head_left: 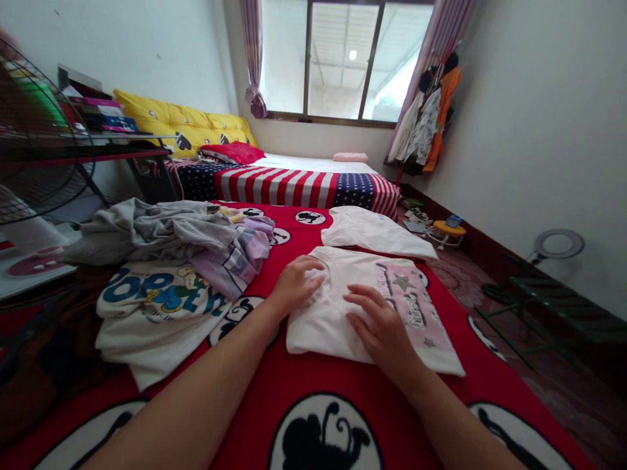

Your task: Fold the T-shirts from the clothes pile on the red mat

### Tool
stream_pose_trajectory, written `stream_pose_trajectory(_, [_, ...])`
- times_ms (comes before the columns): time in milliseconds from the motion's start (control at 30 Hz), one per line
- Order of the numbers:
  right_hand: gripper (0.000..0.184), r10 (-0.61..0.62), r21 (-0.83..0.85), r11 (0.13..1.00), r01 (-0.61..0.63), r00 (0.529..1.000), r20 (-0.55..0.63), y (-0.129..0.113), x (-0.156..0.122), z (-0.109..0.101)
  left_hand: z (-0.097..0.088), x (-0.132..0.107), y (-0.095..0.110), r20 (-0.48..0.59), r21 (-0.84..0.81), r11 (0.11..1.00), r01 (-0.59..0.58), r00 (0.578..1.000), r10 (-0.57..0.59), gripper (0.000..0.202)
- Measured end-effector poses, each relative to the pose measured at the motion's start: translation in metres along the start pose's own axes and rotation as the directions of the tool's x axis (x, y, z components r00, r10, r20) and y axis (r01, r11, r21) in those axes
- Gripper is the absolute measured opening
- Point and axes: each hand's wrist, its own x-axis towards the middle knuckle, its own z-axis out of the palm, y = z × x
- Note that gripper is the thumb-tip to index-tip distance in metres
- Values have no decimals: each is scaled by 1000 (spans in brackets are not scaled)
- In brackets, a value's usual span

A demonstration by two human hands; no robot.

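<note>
A white T-shirt with a pink star print lies folded flat on a red blanket with round black-and-white motifs. My left hand rests at its neckline, fingers stretched over the cloth. Lower down on the same shirt, my right hand lies with its fingers spread, beside the print. Neither hand grips the fabric. Just beyond is a second white garment, laid flat. To the left, a cream Popeye shirt sits partly under a heap of grey clothing and a lilac checked garment.
A fan and a desk stand at the left. Across the back is a bed with a striped, starred cover. On the right floor are a yellow stool, a green slatted rack and a ring light.
</note>
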Motion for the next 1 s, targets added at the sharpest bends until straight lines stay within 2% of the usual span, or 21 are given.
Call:
stream_pose_trajectory(67, [24, 30, -61, 997, -37, 992, -121, 12, 2, -11, 6, -3, 16, 78, 12, 992, -126, 989, 124, 30])
stream_pose_trajectory(133, [26, 74, -178, 979, -99, 986, -147, 31, 2, -23, 14, -7, 29, 273, 47, 975, -218, 942, 197, 45])
stream_pose_trajectory(200, [31, 165, -300, 938, -173, 985, -51, 51, 0, -33, 23, -13, 35, 449, 124, 963, -238, 879, 160, 56])
stream_pose_trajectory(267, [37, 290, -390, 885, -253, 956, 38, 68, -3, -42, 29, -17, 33, 524, 212, 957, -198, 849, 60, 62])
stream_pose_trajectory(333, [42, 392, -471, 808, -355, 920, -21, 78, -5, -50, 31, -18, 28, 522, 261, 954, -150, 853, -9, 65])
stream_pose_trajectory(433, [51, 474, -607, 615, -503, 851, -225, 85, -9, -60, 30, -18, 22, 456, 302, 949, -92, 888, -59, 66])
stream_pose_trajectory(500, [58, 532, -654, 507, -561, 801, -274, 88, -11, -65, 27, -18, 22, 415, 314, 946, -76, 907, -65, 63])
stream_pose_trajectory(533, [60, 555, -661, 479, -577, 783, -281, 90, -12, -66, 25, -18, 22, 403, 310, 948, -78, 914, -56, 59])
stream_pose_trajectory(600, [57, 542, -653, 494, -574, 790, -285, 93, -14, -65, 22, -16, 23, 371, 267, 959, -91, 928, -15, 49])
stream_pose_trajectory(733, [44, 331, -588, 693, -417, 909, -255, 97, -13, -55, 16, 7, 18, 215, 117, 989, -95, 974, 68, 33])
stream_pose_trajectory(800, [39, 264, -535, 773, -342, 939, -219, 98, -12, -49, 16, 30, 11, 155, 141, 986, -87, 986, 64, 30])
stream_pose_trajectory(900, [36, 251, -461, 830, -314, 948, -194, 102, -14, -42, 20, 67, -4, 167, 264, 964, -36, 986, -9, 33])
stream_pose_trajectory(1000, [37, 265, -409, 853, -324, 944, -196, 105, -16, -41, 24, 97, -20, 200, 338, 941, 37, 974, -110, 24])
